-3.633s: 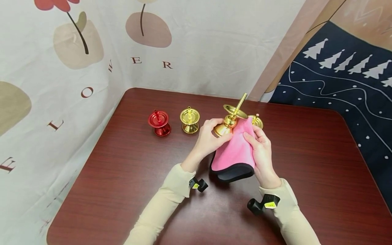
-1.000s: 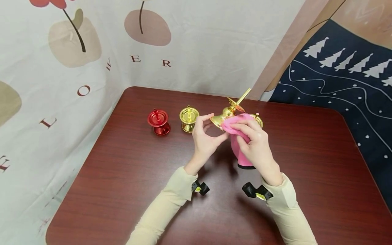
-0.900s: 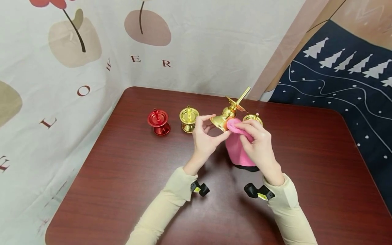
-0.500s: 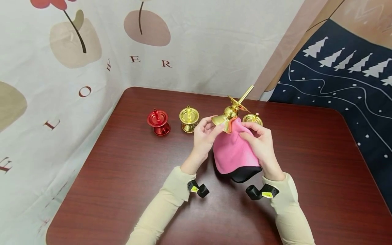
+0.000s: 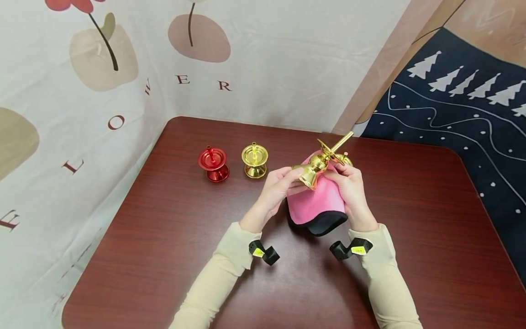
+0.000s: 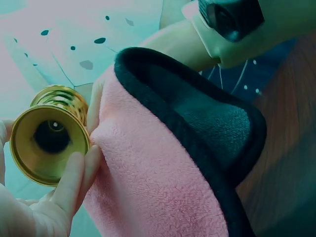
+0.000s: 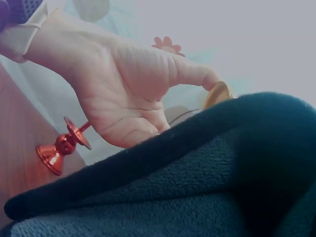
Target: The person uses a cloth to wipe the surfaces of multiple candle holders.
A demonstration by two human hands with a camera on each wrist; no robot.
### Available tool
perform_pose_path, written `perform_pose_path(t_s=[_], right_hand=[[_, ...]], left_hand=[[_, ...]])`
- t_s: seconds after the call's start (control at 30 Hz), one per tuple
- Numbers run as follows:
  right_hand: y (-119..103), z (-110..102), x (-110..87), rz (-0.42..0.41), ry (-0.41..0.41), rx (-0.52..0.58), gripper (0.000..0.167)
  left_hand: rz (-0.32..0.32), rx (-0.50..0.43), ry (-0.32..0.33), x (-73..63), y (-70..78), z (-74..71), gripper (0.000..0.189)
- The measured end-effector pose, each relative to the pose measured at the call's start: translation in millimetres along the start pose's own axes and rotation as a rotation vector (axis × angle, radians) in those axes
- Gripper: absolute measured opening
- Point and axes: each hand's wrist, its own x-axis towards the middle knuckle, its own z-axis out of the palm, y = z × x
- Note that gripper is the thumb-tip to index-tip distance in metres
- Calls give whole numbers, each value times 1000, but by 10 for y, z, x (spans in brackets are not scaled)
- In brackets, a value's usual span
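Observation:
A gold candle holder is held tilted over the table, its thin tube pointing up and right. My left hand grips its flared base between thumb and fingers; the left wrist view looks into the hollow underside of this base. With my right hand I pinch a pink cloth with black edging against the holder's middle, just below the drip plate. The cloth hangs down beneath the holder, and its dark reverse side fills the lower right wrist view. The cloth hides some of the right fingers.
A red candle holder and a smaller gold one stand upright to the left of my hands. Another gold candle holder is partly covered behind the right hand. The brown table meets printed curtains at its back.
The held candle holder has come lower and a little to the right. My right hand has shifted the cloth from the base's edge up to the holder's middle, partly behind it.

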Motion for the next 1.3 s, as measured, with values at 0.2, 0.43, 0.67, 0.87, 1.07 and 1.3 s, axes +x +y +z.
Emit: perform_pose_path(t_s=[0.2, 0.43, 0.67, 0.87, 1.07, 1.3], right_hand=[[24, -28, -22, 27, -45, -19, 35], [-14, 11, -184, -80, 29, -209, 22], [-99, 135, -319, -422, 10, -300, 22], [-80, 189, -327, -648, 0, -354, 20], [5, 152, -294, -695, -5, -321, 21], [60, 61, -246, -610, 23, -294, 20]], left_hand=[[-24, 25, 91, 8, 83, 24, 25], [116, 279, 234, 44, 86, 31, 39], [210, 346, 189, 66, 63, 28, 46], [225, 323, 204, 55, 123, 40, 46], [153, 260, 212, 52, 138, 23, 41], [63, 142, 147, 50, 155, 9, 29]])
